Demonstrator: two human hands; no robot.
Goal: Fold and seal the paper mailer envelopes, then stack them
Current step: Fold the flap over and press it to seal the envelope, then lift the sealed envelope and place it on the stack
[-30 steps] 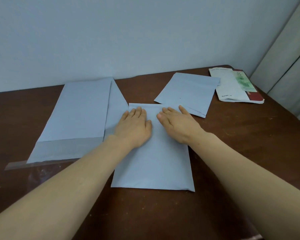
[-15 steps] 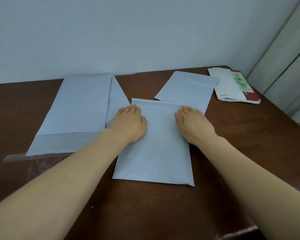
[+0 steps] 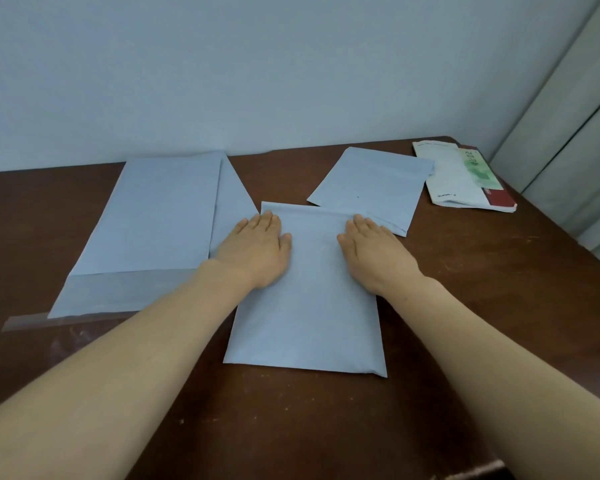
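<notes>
Pale-blue paper mailer envelope (image 3: 309, 306) flat at bench (image 3: 465, 306) centre, top flap folded down. Left hand (image 3: 257, 251), right hand (image 3: 374, 254) press palm-down on its upper half; both grips apart, fingers straight.

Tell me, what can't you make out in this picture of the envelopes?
Head view only:
The middle envelope: the left hand and right hand lie flat over its folded top, so whether it has sealed is hidden.
The left pile: its top sheet hides how many lie under it.
The booklet at the far right: print too small and blurred to read.
</notes>
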